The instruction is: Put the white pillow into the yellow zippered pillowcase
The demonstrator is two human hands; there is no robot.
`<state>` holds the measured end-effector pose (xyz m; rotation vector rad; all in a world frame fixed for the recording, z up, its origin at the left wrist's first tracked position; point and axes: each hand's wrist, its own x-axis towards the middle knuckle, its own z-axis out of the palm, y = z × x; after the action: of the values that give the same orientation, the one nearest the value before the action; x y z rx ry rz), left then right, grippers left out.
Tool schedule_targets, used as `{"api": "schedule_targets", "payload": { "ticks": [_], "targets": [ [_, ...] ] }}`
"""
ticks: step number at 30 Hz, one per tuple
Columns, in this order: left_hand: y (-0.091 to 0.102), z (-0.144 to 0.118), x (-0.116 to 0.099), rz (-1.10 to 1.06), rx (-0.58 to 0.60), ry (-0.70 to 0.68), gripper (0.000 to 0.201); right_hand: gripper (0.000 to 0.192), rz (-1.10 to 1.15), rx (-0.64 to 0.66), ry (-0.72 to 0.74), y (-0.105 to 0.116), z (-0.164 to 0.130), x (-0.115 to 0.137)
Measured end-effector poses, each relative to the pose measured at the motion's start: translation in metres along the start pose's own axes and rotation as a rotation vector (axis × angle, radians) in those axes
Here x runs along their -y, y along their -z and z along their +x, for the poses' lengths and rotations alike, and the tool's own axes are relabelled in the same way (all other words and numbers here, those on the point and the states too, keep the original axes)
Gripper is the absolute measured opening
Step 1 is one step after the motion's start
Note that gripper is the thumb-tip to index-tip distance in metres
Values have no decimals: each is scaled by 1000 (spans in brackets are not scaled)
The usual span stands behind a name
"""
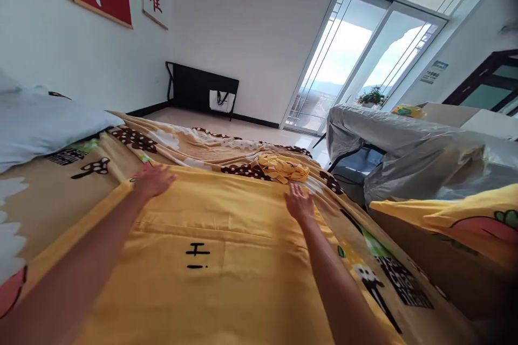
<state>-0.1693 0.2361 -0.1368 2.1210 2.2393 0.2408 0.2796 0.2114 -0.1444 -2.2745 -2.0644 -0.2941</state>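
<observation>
Both arms reach forward over a bed (52, 199); the left hand (152, 179) lies flat and open, palm down, on the far left edge of a yellow sheet (210, 237); the right hand (299, 202) rests open, fingers spread, on the sheet's far right edge; neither grips anything. The yellow sheet lies spread across a patterned blanket (194, 148) that covers the bed; a crumpled yellow cloth (283, 168) sits just beyond the right hand, on the blanket. A pale pillow (44, 124) lies at far left; a plastic-wrapped piece of furniture (408, 151) stands to the right of the bed; a glass door (356, 59) shows at the far end.
</observation>
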Motion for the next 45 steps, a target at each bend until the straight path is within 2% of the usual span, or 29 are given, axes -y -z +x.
{"api": "schedule_targets", "payload": {
  "ticks": [3, 5, 6, 8, 11, 17, 21, 24, 27, 30, 33, 36, 38, 41, 43, 45],
  "targets": [
    [-7, -9, -83, -38, 55, -132, 54, 43, 130, 67, 242, 8, -7, 92],
    [-26, -20, -126, -65, 69, -163, 57, 46, 207, 92, 351, 2, -18, 144],
    [-38, -26, -140, -82, 75, -162, 56, 47, 236, 101, 371, -3, -26, 163],
    [-60, -38, -155, -113, 60, -158, 54, 52, 281, 100, 384, -14, -39, 186],
    [-80, -49, -155, -148, 18, -158, 54, 55, 322, 99, 388, -25, -50, 190],
    [-80, -51, -136, -131, -27, -156, 52, 52, 352, 91, 326, -28, -47, 178],
    [-71, -53, -98, -69, -53, -49, 56, 54, 312, 133, 252, -28, -42, 150],
    [-63, -52, -54, -22, -35, 39, 59, 54, 273, 165, 203, -28, -39, 107],
    [-53, -53, -7, 21, -13, 96, 61, 55, 232, 180, 131, -31, -40, 54],
    [-44, -57, 29, 49, 2, 121, 62, 56, 189, 173, 34, -39, -44, -2],
    [-39, -60, 51, 56, 21, 113, 61, 56, 117, 178, -50, -51, -54, -53],
    [-39, -61, 59, 48, 22, 98, 60, 54, 22, 182, -46, -58, -67, -90],
    [-41, -60, 60, 43, 11, 95, 60, 53, -39, 185, -37, -57, -76, -103],
    [-44, -61, 60, 41, -10, 93, 60, 52, -134, 184, -61, -46, -85, -105],
    [-44, -61, 60, 45, -28, 87, 60, 51, -222, 161, -89, -33, -84, -96],
    [-45, -61, 60, 54, -45, 78, 60, 53, -269, 138, -107, -17, -80, -75]
  ]
}}
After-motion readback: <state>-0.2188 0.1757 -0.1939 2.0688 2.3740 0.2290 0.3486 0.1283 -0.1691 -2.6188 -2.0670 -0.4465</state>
